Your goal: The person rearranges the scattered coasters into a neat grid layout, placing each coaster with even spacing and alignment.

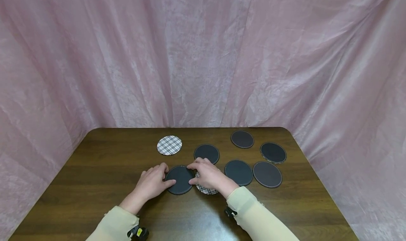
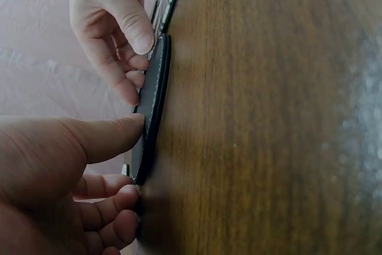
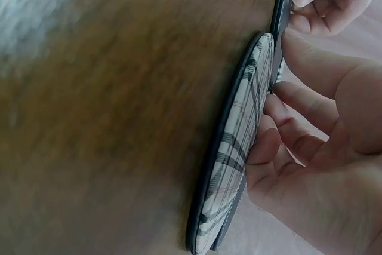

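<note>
Between my two hands lies a round black coaster (image 1: pixel 179 181) with a pale stitched rim, low against the wooden table. My left hand (image 1: pixel 152 182) grips its left side, the thumb laid over the top and the fingers bent at the edge. At the opposite edge my right hand (image 1: pixel 207 174) holds it with thumb and forefinger. Under the right hand is a plaid coaster (image 3: pixel 230 159), white with dark lines, partly hidden in the head view. The other right fingers curl close over that plaid face.
Another plaid coaster (image 1: pixel 169 145) lies at the back left of the table (image 1: pixel 95 177). A dark coaster (image 1: pixel 206 152) sits just beyond the right hand. Several more dark coasters (image 1: pixel 267 174) are spread on the right. A pink curtain (image 1: pixel 203 57) hangs behind the table.
</note>
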Tool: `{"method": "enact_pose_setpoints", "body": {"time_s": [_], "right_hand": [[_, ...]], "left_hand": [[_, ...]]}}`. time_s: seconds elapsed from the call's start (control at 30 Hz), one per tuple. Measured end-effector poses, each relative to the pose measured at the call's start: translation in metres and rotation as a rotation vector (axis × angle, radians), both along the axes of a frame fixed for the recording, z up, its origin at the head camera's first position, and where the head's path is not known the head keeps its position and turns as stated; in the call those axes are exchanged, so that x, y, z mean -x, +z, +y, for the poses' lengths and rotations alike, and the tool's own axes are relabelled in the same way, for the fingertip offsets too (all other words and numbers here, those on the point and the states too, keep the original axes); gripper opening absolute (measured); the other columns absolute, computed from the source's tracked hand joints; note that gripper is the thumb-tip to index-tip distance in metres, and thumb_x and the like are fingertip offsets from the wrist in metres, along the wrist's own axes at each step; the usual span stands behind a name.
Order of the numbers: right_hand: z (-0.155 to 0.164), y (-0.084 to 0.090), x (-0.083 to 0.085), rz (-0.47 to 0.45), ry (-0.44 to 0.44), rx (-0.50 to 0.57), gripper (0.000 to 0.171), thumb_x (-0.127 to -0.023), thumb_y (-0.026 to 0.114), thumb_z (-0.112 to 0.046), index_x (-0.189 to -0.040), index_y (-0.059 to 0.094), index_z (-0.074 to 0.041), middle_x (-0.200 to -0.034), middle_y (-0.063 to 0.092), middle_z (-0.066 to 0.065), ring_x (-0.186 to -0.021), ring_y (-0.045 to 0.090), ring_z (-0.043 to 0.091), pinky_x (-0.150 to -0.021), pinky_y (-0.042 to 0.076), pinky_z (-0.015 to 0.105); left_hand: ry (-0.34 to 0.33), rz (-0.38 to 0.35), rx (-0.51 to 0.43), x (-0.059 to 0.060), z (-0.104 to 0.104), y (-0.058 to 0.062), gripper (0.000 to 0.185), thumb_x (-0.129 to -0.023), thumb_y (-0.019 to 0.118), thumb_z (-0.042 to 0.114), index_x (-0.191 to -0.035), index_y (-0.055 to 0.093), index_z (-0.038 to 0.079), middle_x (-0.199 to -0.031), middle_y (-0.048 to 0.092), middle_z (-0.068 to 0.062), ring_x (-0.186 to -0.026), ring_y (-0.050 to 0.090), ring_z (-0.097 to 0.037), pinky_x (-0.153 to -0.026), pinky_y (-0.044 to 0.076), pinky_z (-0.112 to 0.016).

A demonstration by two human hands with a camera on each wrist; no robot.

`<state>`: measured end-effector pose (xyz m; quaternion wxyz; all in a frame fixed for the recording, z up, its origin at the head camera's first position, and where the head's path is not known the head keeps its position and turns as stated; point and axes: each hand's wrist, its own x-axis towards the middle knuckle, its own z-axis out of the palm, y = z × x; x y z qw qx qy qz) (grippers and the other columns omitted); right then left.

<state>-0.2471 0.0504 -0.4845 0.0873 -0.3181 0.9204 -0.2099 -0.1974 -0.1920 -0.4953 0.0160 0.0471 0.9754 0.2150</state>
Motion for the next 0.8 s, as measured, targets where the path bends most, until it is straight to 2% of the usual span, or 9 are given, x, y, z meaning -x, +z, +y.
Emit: {"method": "enact_pose_setpoints", "body": {"time_s": [0.47, 0.8], "right_hand": [[-0.0007, -0.0025, 0.0029, -0.005, -0.005, 0.035, 0.049, -0.099, 0.086, -0.036, -0.142, 0.075, -0.015, -0.136, 0.067, 0.005, -0.125, 0.059, 0.025, -0.105, 0.053, 0.042], [-0.0012, 0.0032, 0.0048, -0.007, 0.015, 0.023, 0.048, -0.1, 0.085, -0.035, -0.142, 0.075, -0.014, -0.138, 0.069, 0.006, -0.125, 0.058, 0.026, -0.105, 0.052, 0.042]], "left_hand": [[0.0, 0.007, -0.005, 0.001, -0.0016, -0.0021, 0.047, -0.092, 0.093, 0.038, -0.116, 0.067, 0.007, -0.086, 0.059, 0.0, -0.081, 0.057, -0.019, -0.08, 0.042, -0.048], [0.012, -0.006, -0.047, 0.0009, -0.0024, 0.0043, 0.047, -0.096, 0.089, 0.039, -0.12, 0.068, 0.005, -0.086, 0.06, 0.0, -0.081, 0.059, -0.019, -0.084, 0.045, -0.052]]}}
